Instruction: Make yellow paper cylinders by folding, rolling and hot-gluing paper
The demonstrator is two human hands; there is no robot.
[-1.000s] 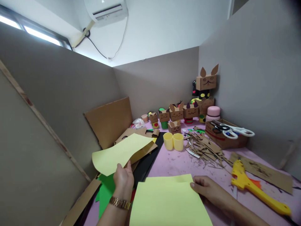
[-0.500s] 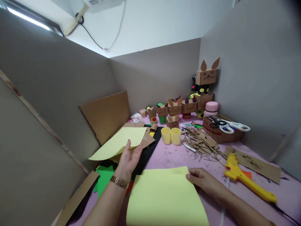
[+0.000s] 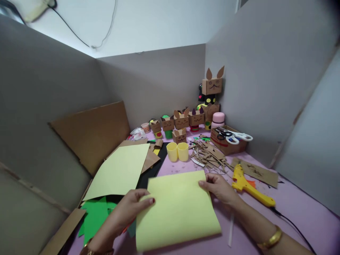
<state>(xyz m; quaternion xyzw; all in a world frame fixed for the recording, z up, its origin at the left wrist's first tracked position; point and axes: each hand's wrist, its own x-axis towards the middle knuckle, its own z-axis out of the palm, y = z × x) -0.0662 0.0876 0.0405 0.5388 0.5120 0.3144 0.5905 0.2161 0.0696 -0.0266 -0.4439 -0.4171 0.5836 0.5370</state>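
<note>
A pale yellow sheet of craft foam or paper (image 3: 177, 209) is held up in front of me, its near edge curling over. My left hand (image 3: 135, 207) grips its left edge, thumb on top and fingers beneath. Pinching the upper right corner is my right hand (image 3: 216, 187). A second yellow sheet (image 3: 119, 170) lies to the left, over black sheet material and cardboard. Just beyond the held sheet stand two joined yellow tubes (image 3: 177, 152).
A yellow glue gun (image 3: 251, 189) lies right, its cord trailing. Cardboard scraps (image 3: 211, 156) are heaped behind it. Scissors (image 3: 231, 136) rest on a cardboard box (image 3: 223, 145). Cardboard animal figures (image 3: 181, 122) line the back. Green pieces (image 3: 94, 216) lie left, below leaning cardboard (image 3: 92, 131).
My left hand has let go of the other yellow sheet, which now lies flat, and has taken the left edge of the near sheet. That sheet is lifted. The view has turned right.
</note>
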